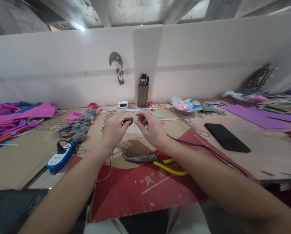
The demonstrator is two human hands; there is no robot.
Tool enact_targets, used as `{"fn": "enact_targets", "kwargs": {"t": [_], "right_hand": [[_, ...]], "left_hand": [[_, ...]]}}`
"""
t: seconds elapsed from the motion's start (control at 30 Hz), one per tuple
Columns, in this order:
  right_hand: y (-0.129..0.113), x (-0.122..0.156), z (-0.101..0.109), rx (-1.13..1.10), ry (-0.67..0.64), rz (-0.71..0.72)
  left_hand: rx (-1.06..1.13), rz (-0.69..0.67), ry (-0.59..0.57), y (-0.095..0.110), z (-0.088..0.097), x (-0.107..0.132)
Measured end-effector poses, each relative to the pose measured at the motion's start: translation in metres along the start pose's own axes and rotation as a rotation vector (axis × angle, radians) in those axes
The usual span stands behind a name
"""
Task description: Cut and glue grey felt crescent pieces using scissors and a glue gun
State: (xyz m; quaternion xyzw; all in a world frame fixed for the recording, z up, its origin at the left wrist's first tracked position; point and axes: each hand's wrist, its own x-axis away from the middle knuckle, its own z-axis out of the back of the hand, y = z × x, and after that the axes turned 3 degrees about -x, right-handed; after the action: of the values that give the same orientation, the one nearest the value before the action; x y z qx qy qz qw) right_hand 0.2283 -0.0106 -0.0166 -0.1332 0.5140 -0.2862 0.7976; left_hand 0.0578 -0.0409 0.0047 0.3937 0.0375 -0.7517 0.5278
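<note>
My left hand (114,130) is closed in a pinch on a small dark grey piece (128,121), which looks like felt. Close beside it, my right hand (152,128) has its thumb and fingers pinched together, and what they hold is too small to make out. Both hands are above a cardboard sheet (150,191) with a red printed front part. Below them lie scissors (141,158) with metal blades and a red part near the pivot. A curved yellow handle (171,169) runs partly under my right forearm. Thin grey cord (110,169) loops across the cardboard to the left.
At left are a blue-and-white power strip (59,158), grey felt pieces (78,126) and purple-pink felt scraps (25,115). A bottle (143,92) and small clock (123,104) stand by the wall, near a hanging grey moon (116,59). A phone (227,137) and bowl (185,110) are right.
</note>
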Motion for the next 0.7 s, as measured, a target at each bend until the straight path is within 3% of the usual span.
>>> {"fn": "enact_targets", "kwargs": {"t": [0.2, 0.43, 0.57, 0.7], "right_hand": [[-0.003, 0.0, 0.003, -0.004, 0.048, 0.072], [0.001, 0.001, 0.003, 0.069, 0.029, 0.112], [0.001, 0.001, 0.003, 0.063, 0.022, 0.111], [-0.002, 0.0, 0.003, -0.035, 0.046, 0.014]], "left_hand": [[-0.161, -0.123, 0.008, -0.001, -0.007, 0.004], [-0.112, -0.075, -0.056, 0.006, -0.008, 0.006], [0.074, 0.016, -0.104, 0.009, -0.006, 0.004], [0.351, 0.14, -0.204, 0.008, -0.005, 0.002]]}}
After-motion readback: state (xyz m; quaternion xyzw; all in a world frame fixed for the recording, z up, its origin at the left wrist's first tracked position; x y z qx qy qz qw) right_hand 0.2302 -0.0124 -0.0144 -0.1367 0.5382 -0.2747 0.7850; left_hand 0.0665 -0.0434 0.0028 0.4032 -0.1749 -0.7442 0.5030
